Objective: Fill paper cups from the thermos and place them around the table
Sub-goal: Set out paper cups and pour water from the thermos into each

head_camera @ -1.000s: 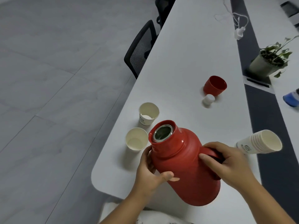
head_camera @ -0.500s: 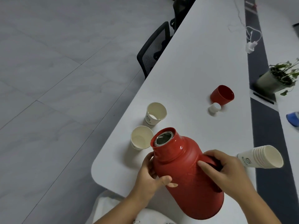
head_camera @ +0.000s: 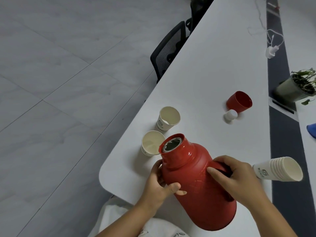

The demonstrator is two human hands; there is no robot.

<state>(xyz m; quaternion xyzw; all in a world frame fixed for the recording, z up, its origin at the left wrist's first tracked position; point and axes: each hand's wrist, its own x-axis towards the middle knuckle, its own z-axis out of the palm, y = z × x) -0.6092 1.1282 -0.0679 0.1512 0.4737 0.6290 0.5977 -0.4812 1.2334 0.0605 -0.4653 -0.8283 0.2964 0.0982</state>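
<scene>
I hold a red thermos (head_camera: 198,183) tilted to the left, its open mouth leaning over the near paper cup (head_camera: 151,142). My left hand (head_camera: 160,183) cups the thermos body below the neck. My right hand (head_camera: 236,180) grips its handle. A second paper cup (head_camera: 168,118) stands just beyond the first. Both cups sit near the left edge of the white table (head_camera: 213,69). No stream of liquid is visible at the mouth.
A stack of paper cups (head_camera: 278,171) lies on its side to the right of my right hand. The red thermos cap (head_camera: 239,101) and white stopper (head_camera: 230,115) rest farther back. A potted plant (head_camera: 299,86), a black chair (head_camera: 169,50) and a white charger (head_camera: 271,52) are beyond.
The thermos has tipped further toward the near cup, its mouth now over the cup's rim. Both hands kept their grip.
</scene>
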